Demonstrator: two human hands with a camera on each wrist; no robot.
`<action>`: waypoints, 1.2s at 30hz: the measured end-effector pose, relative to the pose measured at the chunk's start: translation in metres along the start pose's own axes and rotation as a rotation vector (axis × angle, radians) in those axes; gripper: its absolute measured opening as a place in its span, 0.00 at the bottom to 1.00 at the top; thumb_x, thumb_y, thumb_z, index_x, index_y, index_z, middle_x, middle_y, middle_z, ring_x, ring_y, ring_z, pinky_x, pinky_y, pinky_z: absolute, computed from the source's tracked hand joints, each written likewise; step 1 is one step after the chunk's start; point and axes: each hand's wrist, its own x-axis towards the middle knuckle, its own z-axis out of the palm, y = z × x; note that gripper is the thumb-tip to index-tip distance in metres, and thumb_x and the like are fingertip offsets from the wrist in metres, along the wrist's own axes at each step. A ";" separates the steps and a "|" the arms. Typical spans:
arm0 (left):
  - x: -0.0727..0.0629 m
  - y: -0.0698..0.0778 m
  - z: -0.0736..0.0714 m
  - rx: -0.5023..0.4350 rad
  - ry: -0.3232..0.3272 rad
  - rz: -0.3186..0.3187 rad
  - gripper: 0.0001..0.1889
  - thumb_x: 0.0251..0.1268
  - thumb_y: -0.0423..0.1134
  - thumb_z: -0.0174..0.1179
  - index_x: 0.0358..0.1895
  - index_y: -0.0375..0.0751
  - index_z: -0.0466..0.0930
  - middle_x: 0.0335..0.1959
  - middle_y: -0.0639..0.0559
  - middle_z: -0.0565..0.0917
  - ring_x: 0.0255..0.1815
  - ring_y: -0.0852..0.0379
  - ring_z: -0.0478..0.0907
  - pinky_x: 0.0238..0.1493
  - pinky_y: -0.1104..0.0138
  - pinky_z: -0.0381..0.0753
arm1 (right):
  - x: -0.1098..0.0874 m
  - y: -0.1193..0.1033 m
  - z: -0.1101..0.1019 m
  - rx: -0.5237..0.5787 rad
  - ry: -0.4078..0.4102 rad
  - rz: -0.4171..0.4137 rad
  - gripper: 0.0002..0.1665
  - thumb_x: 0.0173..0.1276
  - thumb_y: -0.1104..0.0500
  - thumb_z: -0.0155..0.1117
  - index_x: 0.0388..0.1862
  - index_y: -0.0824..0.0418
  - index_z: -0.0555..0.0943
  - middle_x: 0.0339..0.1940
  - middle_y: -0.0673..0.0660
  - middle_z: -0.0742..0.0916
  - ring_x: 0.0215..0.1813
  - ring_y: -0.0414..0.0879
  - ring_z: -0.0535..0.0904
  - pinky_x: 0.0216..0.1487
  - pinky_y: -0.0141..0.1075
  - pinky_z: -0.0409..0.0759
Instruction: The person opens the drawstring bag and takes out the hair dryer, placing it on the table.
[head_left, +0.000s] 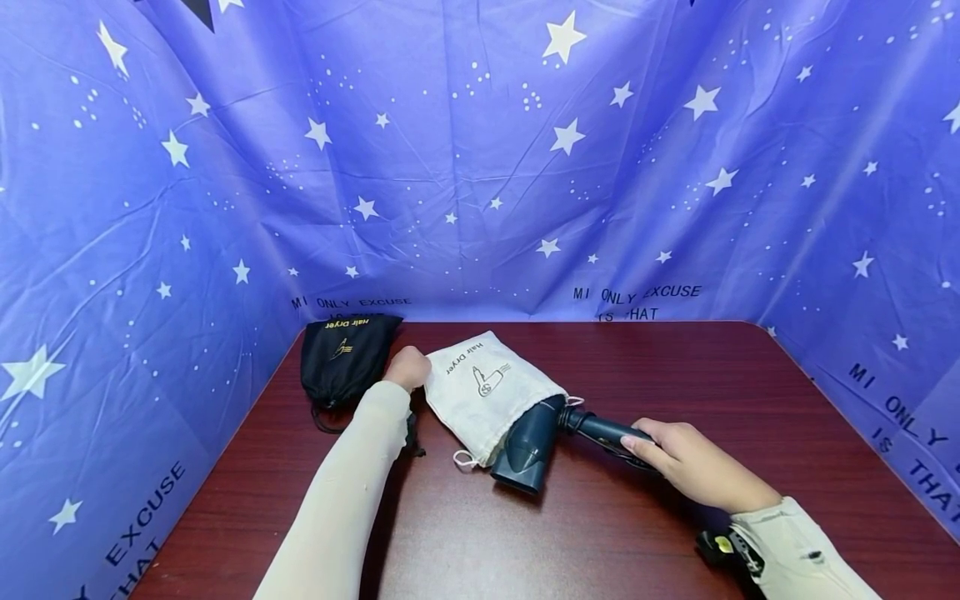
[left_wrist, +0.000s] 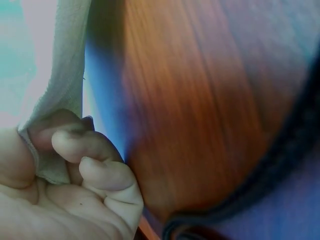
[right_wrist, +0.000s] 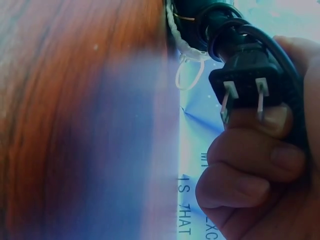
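A dark hair dryer (head_left: pixel 528 450) lies partly inside a white drawstring bag (head_left: pixel 480 383) printed "Hair Dryer"; its nozzle and handle stick out of the bag's mouth. My right hand (head_left: pixel 686 467) grips the handle. In the right wrist view, the fingers (right_wrist: pixel 240 185) curl round the handle and its cord, with the two-pin plug (right_wrist: pixel 245 82) beside them. At the bag's closed far-left corner, my left hand (head_left: pixel 408 368) pinches the cloth. The left wrist view has a fold of white cloth (left_wrist: pixel 60 90) held in the curled fingers (left_wrist: pixel 107 175).
A black drawstring bag (head_left: pixel 348 358), also printed "Hair Dryer", lies at the table's back left, just beyond the left hand. The dark red wooden table (head_left: pixel 480 542) is bordered by a blue star-patterned cloth (head_left: pixel 480 167) at the back and sides.
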 end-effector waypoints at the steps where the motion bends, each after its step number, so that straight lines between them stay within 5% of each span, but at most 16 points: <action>1: 0.000 0.000 0.000 -0.002 0.000 -0.003 0.18 0.78 0.33 0.41 0.24 0.38 0.69 0.14 0.51 0.64 0.11 0.55 0.60 0.15 0.65 0.62 | 0.000 0.000 0.000 0.001 -0.003 0.003 0.12 0.82 0.47 0.55 0.34 0.41 0.76 0.20 0.36 0.72 0.22 0.31 0.68 0.26 0.30 0.70; 15: 0.004 -0.007 0.000 0.004 0.047 -0.014 0.16 0.76 0.33 0.42 0.34 0.30 0.78 0.18 0.46 0.72 0.15 0.52 0.69 0.17 0.64 0.70 | -0.004 0.008 -0.007 -0.028 0.028 0.012 0.13 0.82 0.47 0.56 0.32 0.42 0.76 0.20 0.36 0.71 0.22 0.31 0.67 0.26 0.31 0.69; 36: 0.002 -0.005 -0.001 0.000 0.053 -0.021 0.18 0.78 0.36 0.43 0.30 0.33 0.78 0.20 0.46 0.74 0.15 0.53 0.71 0.17 0.65 0.71 | -0.007 0.021 -0.013 -0.027 0.036 0.069 0.15 0.82 0.47 0.55 0.31 0.45 0.76 0.20 0.39 0.71 0.23 0.33 0.66 0.27 0.31 0.66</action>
